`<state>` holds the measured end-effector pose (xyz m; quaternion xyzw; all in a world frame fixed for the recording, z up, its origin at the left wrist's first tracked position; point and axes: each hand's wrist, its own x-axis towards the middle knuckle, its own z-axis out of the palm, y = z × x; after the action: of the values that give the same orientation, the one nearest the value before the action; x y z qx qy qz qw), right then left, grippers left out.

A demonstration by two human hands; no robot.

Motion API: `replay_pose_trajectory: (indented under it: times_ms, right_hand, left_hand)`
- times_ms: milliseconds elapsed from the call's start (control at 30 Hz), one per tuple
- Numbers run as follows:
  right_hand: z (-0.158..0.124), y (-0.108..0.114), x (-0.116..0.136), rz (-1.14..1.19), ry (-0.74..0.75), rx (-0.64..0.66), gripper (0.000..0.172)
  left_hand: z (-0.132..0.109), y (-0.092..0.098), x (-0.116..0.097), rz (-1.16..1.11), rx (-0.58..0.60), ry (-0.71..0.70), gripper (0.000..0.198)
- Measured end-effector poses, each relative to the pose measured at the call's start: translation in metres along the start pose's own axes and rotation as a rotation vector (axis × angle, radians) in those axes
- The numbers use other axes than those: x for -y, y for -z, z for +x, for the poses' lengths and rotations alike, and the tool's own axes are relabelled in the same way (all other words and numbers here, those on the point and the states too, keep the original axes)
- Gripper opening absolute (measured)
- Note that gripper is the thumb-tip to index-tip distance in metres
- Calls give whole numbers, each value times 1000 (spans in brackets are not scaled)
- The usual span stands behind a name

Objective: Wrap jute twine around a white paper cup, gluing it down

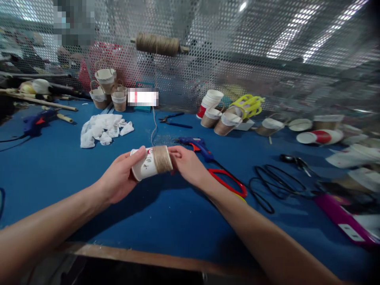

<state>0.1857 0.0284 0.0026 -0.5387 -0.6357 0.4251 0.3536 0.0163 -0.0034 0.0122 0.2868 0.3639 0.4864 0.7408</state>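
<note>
- The paper cup (145,168) lies on its side at the centre of the frame, above the desk (166,225), between both hands.
- Its long axis runs left to right, right end slightly higher.
- Left hand (120,174): its grip is closed around the bare end.
- Right hand (187,162): nearer the twine wrap (162,159), fingers curled; I cannot tell what they pinch.

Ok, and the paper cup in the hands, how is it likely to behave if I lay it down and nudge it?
The paper cup looks like a disposable one, so probably light and apt to dent if squeezed hard. Its round, tapering body would likely roll in a curve on its side. The twine wound around one end should slip less than the bare white part.
</note>
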Motion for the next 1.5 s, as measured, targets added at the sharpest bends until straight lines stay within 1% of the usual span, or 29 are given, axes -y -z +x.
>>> replay_pose_trajectory:
  times_ms: [67,133,200,233,300,433,533,633,767,833,867,933,1000,1033,1100,1133,1200,1300,1400,1500]
  right_hand:
    - [-3,3,4,-21,85,-106,18]
    - [-10,4,8,-108,246,-177,17]
    - [-18,2,13,-247,415,-185,14]
    - [-21,0,14,-310,472,-181,13]
    - [-24,-4,16,-383,514,-182,16]
    - [-26,-8,16,-447,539,-201,21]
    - [-26,-7,17,-461,574,-199,23]
    - [-26,-7,16,-447,618,-183,31]
    - [-27,-9,13,-457,690,-176,36]
    - [-27,-11,10,-426,672,-172,33]
    - [-27,-12,9,-382,634,-168,31]
    - [-27,-13,8,-253,520,-148,25]
    - [-26,-12,8,-116,398,-124,23]
    - [-25,-11,8,-57,348,-113,24]
    - [-23,-9,9,40,272,-110,27]
    - [-22,-7,9,78,244,-115,28]
    - [-20,-5,9,120,201,-121,28]
    - [-21,-5,10,97,206,-120,28]
    - [-25,-9,9,1,266,-141,35]
    - [-28,-13,8,-110,305,-194,42]
  left_hand:
    - [2,-2,-3,-77,-44,-2,21]
    - [3,-3,-5,-124,-43,14,22]
    - [2,-4,-4,-134,-23,18,25]
    - [2,-4,-4,-131,-18,17,25]
    - [2,-3,-1,-123,-18,7,26]
    - [2,-1,0,-126,-17,9,26]
    - [4,0,-5,-149,-7,65,22]
    - [6,1,-12,-170,-26,132,21]
    - [10,3,-15,-163,-36,143,22]
    - [12,5,-13,-156,-37,154,23]
    - [13,6,-11,-151,-37,160,24]
    - [15,8,-9,-130,-16,162,27]
    - [15,10,-8,-92,29,142,30]
    - [15,11,-8,-61,63,117,29]
    - [14,13,-10,40,131,32,22]
    - [14,15,-11,115,158,-23,17]
    - [13,17,-13,298,195,-123,18]
    - [14,19,-11,502,192,-240,18]
    - [14,20,-6,565,168,-311,17]
    - [14,20,-1,595,175,-339,20]
